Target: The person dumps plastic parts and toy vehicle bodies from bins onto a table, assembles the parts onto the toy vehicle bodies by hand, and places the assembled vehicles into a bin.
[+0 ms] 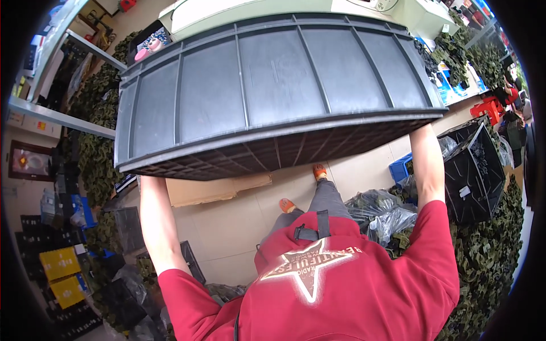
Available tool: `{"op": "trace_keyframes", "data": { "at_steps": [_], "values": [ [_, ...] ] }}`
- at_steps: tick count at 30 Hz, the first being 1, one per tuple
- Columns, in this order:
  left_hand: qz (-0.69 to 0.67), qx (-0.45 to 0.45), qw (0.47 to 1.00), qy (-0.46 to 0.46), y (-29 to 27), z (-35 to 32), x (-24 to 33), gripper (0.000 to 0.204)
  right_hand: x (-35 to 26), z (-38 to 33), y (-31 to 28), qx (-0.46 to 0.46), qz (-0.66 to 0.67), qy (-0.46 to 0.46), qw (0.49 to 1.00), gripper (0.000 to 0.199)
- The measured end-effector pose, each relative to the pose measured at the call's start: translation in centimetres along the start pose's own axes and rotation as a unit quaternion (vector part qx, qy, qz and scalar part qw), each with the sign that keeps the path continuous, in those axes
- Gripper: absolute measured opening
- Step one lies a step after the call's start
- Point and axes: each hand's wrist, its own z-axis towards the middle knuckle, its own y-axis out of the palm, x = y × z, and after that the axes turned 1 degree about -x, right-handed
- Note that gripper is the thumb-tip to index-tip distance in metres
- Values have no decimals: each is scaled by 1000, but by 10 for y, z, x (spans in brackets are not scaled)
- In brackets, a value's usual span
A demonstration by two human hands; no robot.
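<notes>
A large dark grey plastic crate with ribbed walls is held up in front of me, tilted so that one long side and its dark gridded underside show. My left forearm reaches up to the crate's left end, and my right forearm reaches to its right end. Both hands are hidden behind the crate's lower edge; the raised crate is borne between them. Its inside is out of sight.
Flattened cardboard lies on the tiled floor beneath the crate. At right are a black crate, a blue bin and clear plastic bags. A metal frame and camouflage netting stand left; a pale-topped table is beyond.
</notes>
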Motion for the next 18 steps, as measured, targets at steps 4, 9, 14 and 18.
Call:
{"op": "trace_keyframes", "data": {
  "at_steps": [4,9,14,18],
  "values": [
    [4,1,999,53,1,-12,17,60,-5,-36,103,-11,29,-50,998,75],
    [-16,-10,993,119,-13,-21,33,60,-49,-100,280,-25,43,-97,994,76],
    [-10,152,983,106,15,-38,44,67,-36,-60,330,-36,82,-148,985,78],
    [-31,347,936,43,47,-71,64,75,-64,-39,356,-14,31,-169,985,84]
  ]
}}
